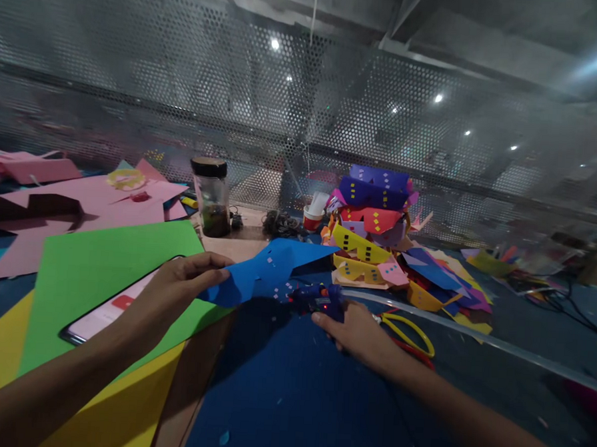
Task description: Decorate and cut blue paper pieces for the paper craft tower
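Left hand pinches smooth blue paper cutout, curved with pointed tip, over blue tabletop; right hand grips blue plastic glue gun (red light on), translucent stick behind, nozzle near cutout.

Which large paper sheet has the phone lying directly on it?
The green sheet, with the phone on top. The yellow sheet shows beneath it; the pink sheet lies behind.
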Available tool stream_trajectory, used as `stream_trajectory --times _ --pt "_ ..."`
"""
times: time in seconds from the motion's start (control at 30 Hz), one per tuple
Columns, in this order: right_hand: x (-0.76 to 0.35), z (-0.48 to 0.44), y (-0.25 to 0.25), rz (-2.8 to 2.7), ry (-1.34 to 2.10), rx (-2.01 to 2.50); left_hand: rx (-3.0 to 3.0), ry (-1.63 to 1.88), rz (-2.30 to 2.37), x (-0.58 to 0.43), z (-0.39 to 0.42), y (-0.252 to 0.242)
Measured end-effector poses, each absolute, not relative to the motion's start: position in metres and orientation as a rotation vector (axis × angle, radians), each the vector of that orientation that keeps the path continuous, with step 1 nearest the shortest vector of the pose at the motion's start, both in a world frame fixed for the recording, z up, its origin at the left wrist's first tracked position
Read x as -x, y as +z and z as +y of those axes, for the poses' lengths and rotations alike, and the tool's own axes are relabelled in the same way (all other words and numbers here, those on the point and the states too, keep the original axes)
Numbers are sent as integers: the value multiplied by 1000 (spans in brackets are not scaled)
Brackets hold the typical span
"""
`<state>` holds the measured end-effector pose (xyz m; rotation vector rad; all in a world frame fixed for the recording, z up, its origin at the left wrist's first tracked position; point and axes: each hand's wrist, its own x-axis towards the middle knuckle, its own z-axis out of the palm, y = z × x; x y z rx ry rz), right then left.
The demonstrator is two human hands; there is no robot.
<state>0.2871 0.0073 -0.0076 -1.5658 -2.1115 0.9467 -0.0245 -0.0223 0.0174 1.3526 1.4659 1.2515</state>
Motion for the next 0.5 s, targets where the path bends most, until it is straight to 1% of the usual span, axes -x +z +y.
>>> stream_trajectory --times 0.33,0.5 --pt "-285 8 -9 -2122 915 1547 -1341 1239 1411 23 -24 20" --pt "-284 9 -10 -2111 938 1607 -1329 1238 1437 22 -22 19"
